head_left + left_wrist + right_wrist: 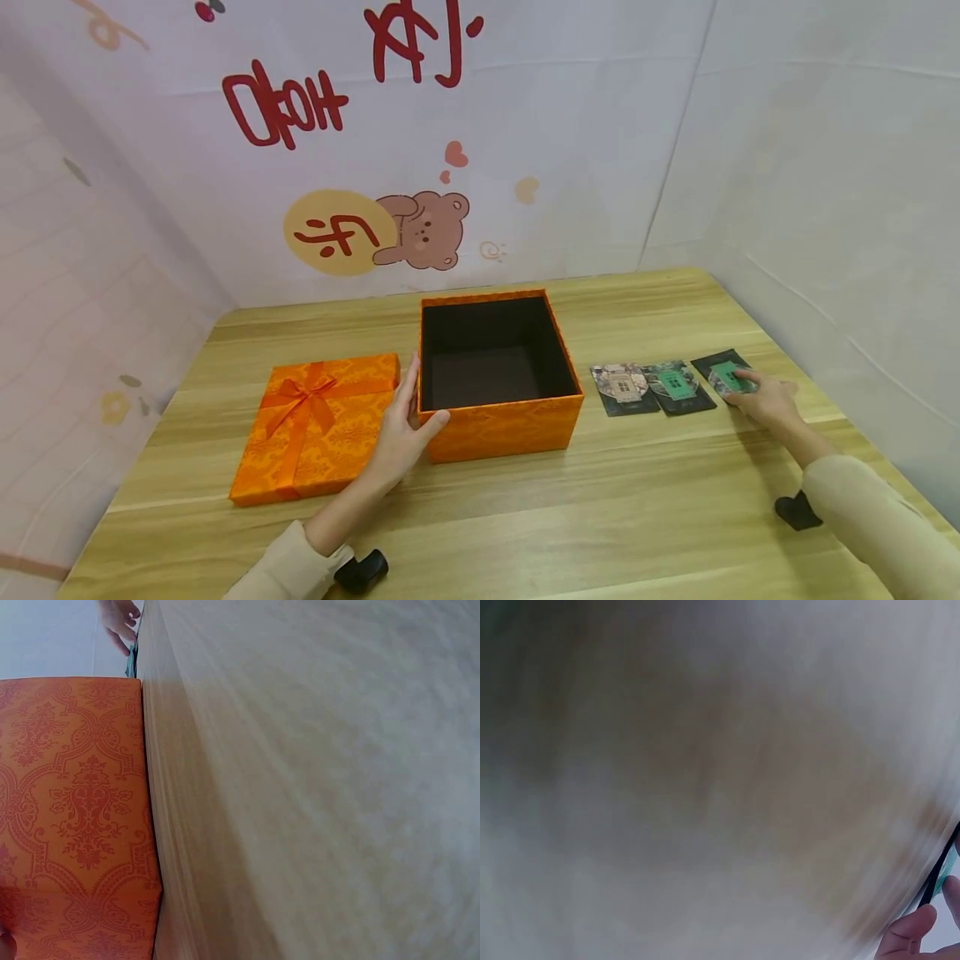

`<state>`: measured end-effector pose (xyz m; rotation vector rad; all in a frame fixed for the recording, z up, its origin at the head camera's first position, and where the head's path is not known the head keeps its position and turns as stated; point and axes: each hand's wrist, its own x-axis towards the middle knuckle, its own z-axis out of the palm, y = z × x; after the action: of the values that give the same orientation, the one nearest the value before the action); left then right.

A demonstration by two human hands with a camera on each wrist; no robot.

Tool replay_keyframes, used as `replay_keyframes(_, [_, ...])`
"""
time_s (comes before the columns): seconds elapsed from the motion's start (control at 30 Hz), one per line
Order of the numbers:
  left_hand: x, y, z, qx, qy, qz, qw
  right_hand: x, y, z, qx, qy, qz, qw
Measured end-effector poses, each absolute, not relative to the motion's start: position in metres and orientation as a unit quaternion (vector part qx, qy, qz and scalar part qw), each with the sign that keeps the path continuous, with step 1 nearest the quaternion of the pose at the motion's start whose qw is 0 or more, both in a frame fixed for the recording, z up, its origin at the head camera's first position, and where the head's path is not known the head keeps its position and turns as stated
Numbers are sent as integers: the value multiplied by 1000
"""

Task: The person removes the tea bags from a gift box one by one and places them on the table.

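Observation:
An orange patterned gift box stands uncovered, its black inside showing. My left hand lies along the box's left side with straight fingers, the thumb over the front corner. In the left wrist view the box's patterned wall fills the left side. To the right lie three dark flat packets with printed labels. My right hand pinches the rightmost packet, which has a green label, by its near right edge. In the right wrist view the thumb is at that packet's dark edge.
The orange lid with a ribbon bow lies left of the box. A beige-labelled packet and a green-labelled packet overlap slightly right of the box. A white printed curtain hangs behind the wooden table.

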<state>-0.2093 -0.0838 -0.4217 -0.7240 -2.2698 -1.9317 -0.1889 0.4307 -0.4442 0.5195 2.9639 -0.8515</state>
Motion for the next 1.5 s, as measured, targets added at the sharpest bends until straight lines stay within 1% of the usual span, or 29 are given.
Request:
replay_keyframes(0.13, [-209, -82, -421, -242, -731, -637, 34, -186, 431, -445, 173, 947, -270, 1])
replay_keyframes(0.5, [-208, -82, -421, -234, -733, -639, 21, -184, 428, -444, 155, 949, -273, -13])
replay_keyframes(0.73, [-207, -81, -420, -235, -738, -632, 25, -188, 418, -430, 129, 945, -298, -45])
replay_keyframes(0.83, [-207, -81, -419, -234, -734, -637, 25, -192, 401, -417, 108, 938, -327, -52])
replay_keyframes(0.97, [-206, -82, -420, -235, -730, -641, 28, -198, 368, -397, 74, 925, -368, -58])
replay_keyframes(1.17, [-207, -84, -420, -233, -735, -636, 31, -201, 320, -375, 6, 922, -382, -58])
replay_keyframes(1.33, [-208, -85, -421, -231, -740, -631, 31, -200, 292, -367, -44, 921, -383, -52])
replay_keyframes(1.5, [-208, -84, -421, -229, -742, -630, 31, -197, 273, -370, -101, 910, -400, -37])
